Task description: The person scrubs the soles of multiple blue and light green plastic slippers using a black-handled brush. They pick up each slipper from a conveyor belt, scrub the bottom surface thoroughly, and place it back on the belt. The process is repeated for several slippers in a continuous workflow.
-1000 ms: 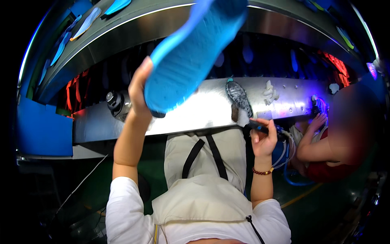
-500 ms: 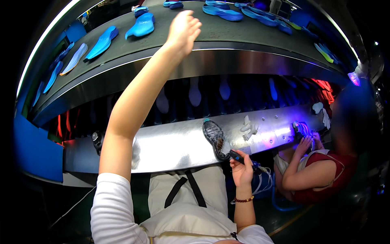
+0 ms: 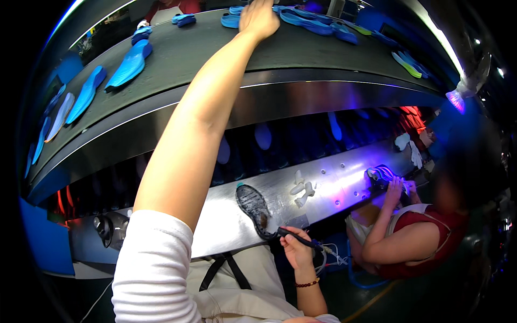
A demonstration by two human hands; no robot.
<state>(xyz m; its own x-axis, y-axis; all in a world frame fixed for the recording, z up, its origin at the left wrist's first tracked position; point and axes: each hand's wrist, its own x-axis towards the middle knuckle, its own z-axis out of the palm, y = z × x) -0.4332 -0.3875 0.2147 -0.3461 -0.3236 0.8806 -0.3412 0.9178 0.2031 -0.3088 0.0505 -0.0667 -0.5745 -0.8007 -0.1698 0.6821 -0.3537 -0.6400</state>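
My left hand (image 3: 259, 18) reaches far up over the dark conveyor belt (image 3: 188, 59), beside blue soles (image 3: 232, 20) at its far edge; the fingers are cut off by the picture's top. My right hand (image 3: 296, 251) is shut on a black pen-like tool with a cord (image 3: 298, 238). The tool's tip touches the heel of a dark sole (image 3: 252, 206), which lies flat on the shiny metal bench (image 3: 334, 188).
More blue soles (image 3: 129, 64) ride the belt at left and right. Small white pieces (image 3: 301, 191) lie on the bench. A seated co-worker in a red top (image 3: 425, 250) handles a blue shoe part (image 3: 381, 175) at right. A blue bin (image 3: 43, 237) stands at left.
A second ago my left hand held a large blue sole up; it let go of it on the belt and now stretches further across. My right hand stayed at the dark sole.
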